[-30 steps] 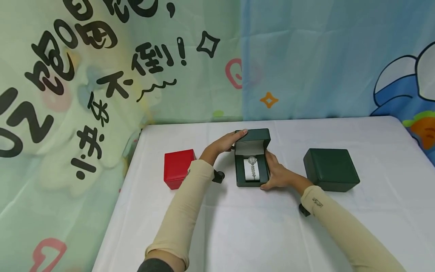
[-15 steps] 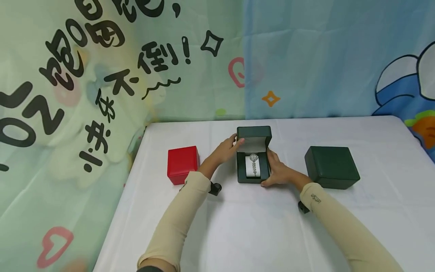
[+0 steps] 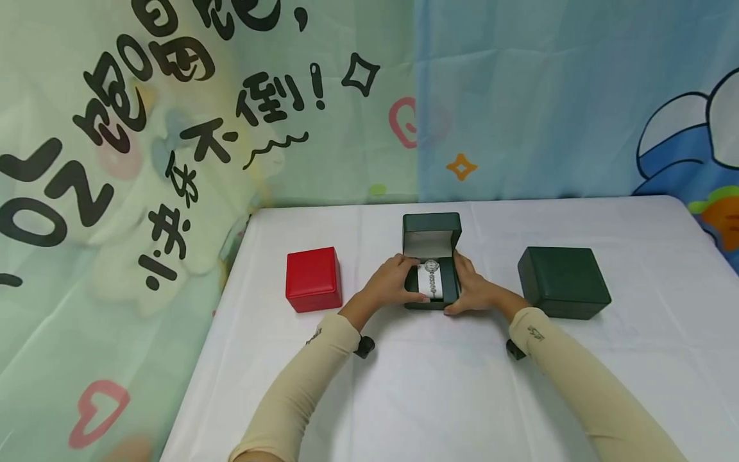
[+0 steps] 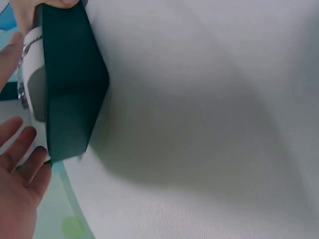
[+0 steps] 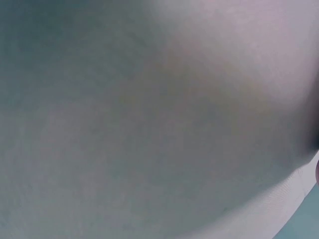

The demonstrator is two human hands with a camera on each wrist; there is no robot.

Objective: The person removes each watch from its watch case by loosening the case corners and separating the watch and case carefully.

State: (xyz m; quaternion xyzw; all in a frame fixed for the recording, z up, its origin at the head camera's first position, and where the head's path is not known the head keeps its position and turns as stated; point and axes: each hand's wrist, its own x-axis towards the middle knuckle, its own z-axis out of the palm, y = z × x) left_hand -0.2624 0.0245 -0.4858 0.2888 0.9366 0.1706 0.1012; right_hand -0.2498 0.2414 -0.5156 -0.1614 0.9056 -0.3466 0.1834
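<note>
A green watch box [image 3: 432, 222] stands on the table with its lid raised. Inside it a silver bracelet watch [image 3: 432, 267] is wrapped round a white cushion [image 3: 423, 282]. My left hand [image 3: 389, 283] reaches over the box's left side, thumb and fingers spread along the cushion's edge. In the left wrist view the fingers [image 4: 22, 149] lie by one end of the cushion and the thumb [image 4: 7, 57] by the other, with a gap between. My right hand [image 3: 476, 292] grips the box's right side, thumb at the front corner. The right wrist view shows mostly blurred cloth.
A closed red box [image 3: 314, 280] stands to the left, near my left forearm. To the right is a larger closed dark green box [image 3: 564, 282]. White cloth [image 3: 439, 385] covers the table, and a printed curtain [image 3: 537, 96] hangs behind it.
My left hand has left the raised lid and come down toward me to the cushion. My right hand stays on the box's right side. The camera view has shifted slightly.
</note>
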